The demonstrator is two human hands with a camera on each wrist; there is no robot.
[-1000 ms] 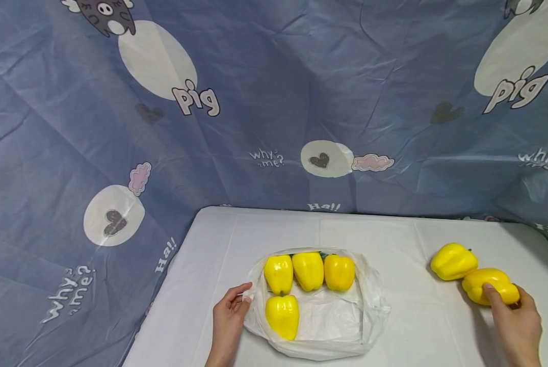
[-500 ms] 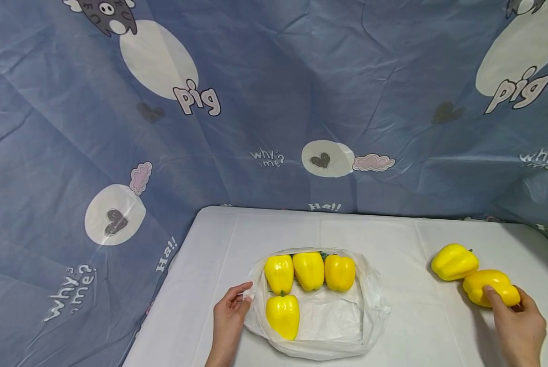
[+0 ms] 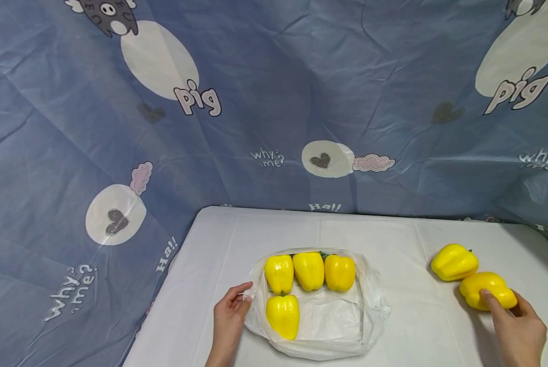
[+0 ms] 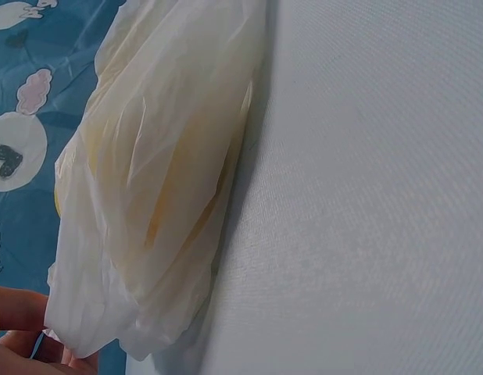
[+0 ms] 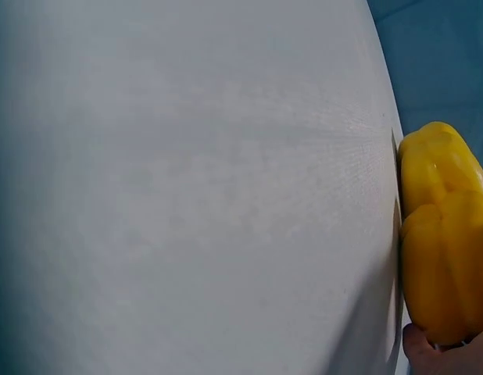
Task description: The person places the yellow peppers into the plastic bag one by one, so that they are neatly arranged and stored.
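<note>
A white plastic bag [image 3: 329,349] lies with its mouth spread wide on the table, several yellow bell peppers [image 3: 308,271] inside it. Three sit in a row along its far side and one lies at the near left. My left hand [image 3: 230,316] pinches the bag's left rim between thumb and fingers; the left wrist view shows the bag's outer wall [image 4: 163,172] beside that hand. Far to the right, my right hand [image 3: 521,326] grips a yellow bell pepper [image 3: 485,289] at its near end. Another yellow bell pepper [image 3: 454,262] rests on the table just behind it.
A white cloth covers the table [image 3: 420,316]. Behind and to the left hangs a blue printed curtain [image 3: 255,102], meeting the table's far and left edges. White tabletop lies between the bag and the two peppers on the right.
The pepper in my right hand has shifted slightly left and toward me, a little away from the pepper behind it. My left hand and the bag stay as they were.
</note>
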